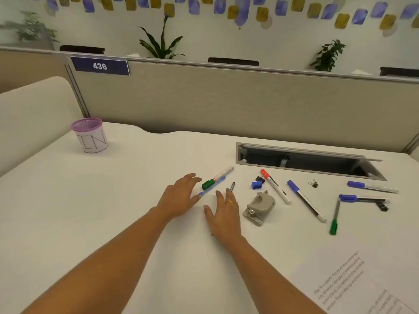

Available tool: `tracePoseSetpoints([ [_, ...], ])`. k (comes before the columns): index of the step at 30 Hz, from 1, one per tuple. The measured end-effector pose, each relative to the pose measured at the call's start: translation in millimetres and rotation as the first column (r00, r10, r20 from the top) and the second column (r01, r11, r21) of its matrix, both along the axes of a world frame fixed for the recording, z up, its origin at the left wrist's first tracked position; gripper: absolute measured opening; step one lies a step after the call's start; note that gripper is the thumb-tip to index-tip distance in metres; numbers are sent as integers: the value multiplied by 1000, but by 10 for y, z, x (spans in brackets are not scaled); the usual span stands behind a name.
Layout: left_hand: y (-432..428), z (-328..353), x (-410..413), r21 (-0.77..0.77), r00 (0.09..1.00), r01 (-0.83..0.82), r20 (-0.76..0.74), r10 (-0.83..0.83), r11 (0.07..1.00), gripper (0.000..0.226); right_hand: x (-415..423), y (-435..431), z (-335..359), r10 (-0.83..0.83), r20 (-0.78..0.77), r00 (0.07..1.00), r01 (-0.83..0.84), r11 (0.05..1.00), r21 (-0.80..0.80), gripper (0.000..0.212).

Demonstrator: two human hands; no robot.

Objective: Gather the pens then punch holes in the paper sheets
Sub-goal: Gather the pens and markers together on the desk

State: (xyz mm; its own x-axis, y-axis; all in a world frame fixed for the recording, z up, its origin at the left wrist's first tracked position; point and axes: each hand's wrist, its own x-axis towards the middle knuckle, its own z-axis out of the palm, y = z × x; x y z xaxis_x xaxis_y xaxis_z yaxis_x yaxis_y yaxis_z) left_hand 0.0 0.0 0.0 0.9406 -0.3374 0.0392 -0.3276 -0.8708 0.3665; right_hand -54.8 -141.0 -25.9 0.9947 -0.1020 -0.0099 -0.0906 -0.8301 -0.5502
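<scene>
My left hand (179, 196) lies flat on the white desk, fingers straight, fingertips beside a green-capped marker (217, 177) and a thin blue pen (212, 189). My right hand (223, 214) rests open next to it, its fingertips near a short black pen (232, 186). A grey hole punch (259, 208) sits just right of my right hand. Further right lie a red-capped marker (275, 185), a blue-capped marker (306, 200), a green pen (335, 217) and two more blue-capped markers (371, 187). Printed paper sheets (353, 282) lie at the lower right.
A purple-rimmed cup (90, 138) stands at the back left of the desk. An open cable tray (306, 160) is recessed at the back right. Small binder clips (313, 183) and a blue cap (256, 184) lie among the pens. A beige partition bounds the far edge.
</scene>
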Motion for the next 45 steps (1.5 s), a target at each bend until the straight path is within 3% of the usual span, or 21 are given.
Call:
tracePoseSetpoints([
  [8, -444, -149, 327, 130, 995, 99, -25, -97, 987, 52, 444, -152, -78, -134, 77, 988, 135, 991, -5, 55],
  [11, -469, -284, 271, 186, 994, 93, 35, -101, 978, 50, 564, -207, -84, -215, 95, 972, 220, 975, -42, 60],
  [14, -444, -393, 200, 138, 994, 49, 88, -62, 989, 48, 701, -265, -50, -336, 76, 939, 342, 934, -98, 72],
  [19, -421, -454, 138, 80, 995, -9, 101, 1, 997, 48, 843, -338, 33, -487, -38, 872, 486, 873, -38, 76],
  [25, -276, -489, 0, 25, 991, -44, 130, 41, 999, 47, 680, -115, -58, -359, 53, 932, 361, 932, -28, 59],
  [29, -86, -508, -188, -13, 988, -92, 125, 93, 996, 48, 562, 104, -104, -170, 88, 982, 172, 985, -19, 47],
  [33, 121, -502, -411, -22, 981, -143, 127, 145, 989, 49, 454, 301, -65, 11, 85, 996, -23, 991, 131, 48],
  [37, 356, -471, -649, -33, 965, -220, 136, 223, 975, 47, 273, 419, 18, 115, 193, 974, -172, 936, 308, 59],
  [41, 567, -422, -865, -28, 955, -267, 126, 268, 963, 47, 150, 416, 21, 11, 143, 990, -39, 980, 194, 61],
  [45, 792, -423, -1010, 42, 946, -312, 113, 305, 949, 49, 118, 536, 6, 138, 38, 990, -141, 988, 67, 64],
])
